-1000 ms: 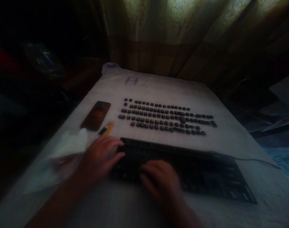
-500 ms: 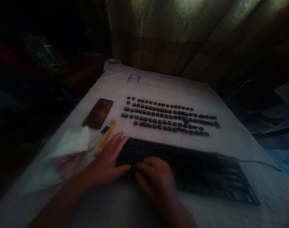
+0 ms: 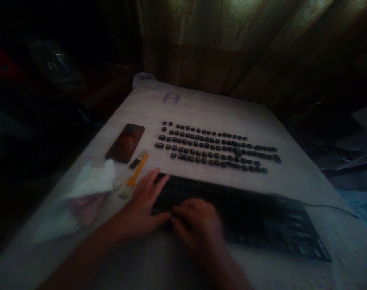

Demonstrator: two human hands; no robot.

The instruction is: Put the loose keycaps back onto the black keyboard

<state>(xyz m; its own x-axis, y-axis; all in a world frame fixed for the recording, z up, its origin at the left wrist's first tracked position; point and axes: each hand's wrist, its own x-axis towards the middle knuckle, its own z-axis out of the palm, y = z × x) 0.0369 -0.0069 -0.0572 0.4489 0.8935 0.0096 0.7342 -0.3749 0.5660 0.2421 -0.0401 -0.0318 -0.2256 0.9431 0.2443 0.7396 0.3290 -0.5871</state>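
A black keyboard frame (image 3: 256,219) with its keys taken off lies across the near part of a cloth-covered table (image 3: 207,110). My left hand (image 3: 143,203) rests flat on the keyboard's left end, fingers stretched out. My right hand (image 3: 198,223) sits just right of it on the keyboard's left part, fingers curled down; what is under them is hidden in the dim light. Several loose black keycaps (image 3: 215,147) lie in rows behind the keyboard.
A phone (image 3: 125,142) lies face down at the left. Beside it are a small brush with a yellow handle (image 3: 134,175), a small dark item (image 3: 134,163) and a crumpled white cloth (image 3: 89,185). A cable (image 3: 331,207) runs off right. Curtains hang behind.
My left hand has slid toward me and flattened on the keyboard's left end, uncovering the brush. My right hand has moved left, close to the left hand.
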